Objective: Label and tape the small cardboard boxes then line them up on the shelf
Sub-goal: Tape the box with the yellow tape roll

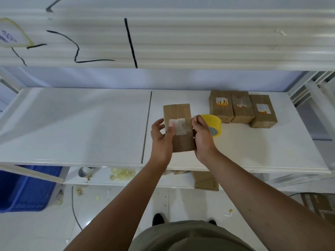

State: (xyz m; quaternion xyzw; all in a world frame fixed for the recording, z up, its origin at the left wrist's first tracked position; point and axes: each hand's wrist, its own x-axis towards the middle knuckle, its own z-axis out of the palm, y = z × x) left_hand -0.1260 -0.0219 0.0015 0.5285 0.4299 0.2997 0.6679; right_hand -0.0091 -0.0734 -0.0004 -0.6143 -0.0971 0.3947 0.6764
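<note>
Grip: left hand (pixel 161 137) clasps left edge of small brown cardboard box (pixel 181 113), right hand (pixel 203 137) pinches its right edge, mid white shelf (pixel 90 124). Likely light, stiff; hold by long sides. Just beyond, yellow tape roll (pixel 215 123); three labelled boxes (pixel 242 107) far right.

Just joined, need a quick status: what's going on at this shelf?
A person holds a small cardboard box at the white shelf with both hands. The left hand grips its left edge, thumb on the white label; the right hand grips its right edge. A yellow tape roll lies just behind the right hand. Further right, three labelled boxes stand side by side.
</note>
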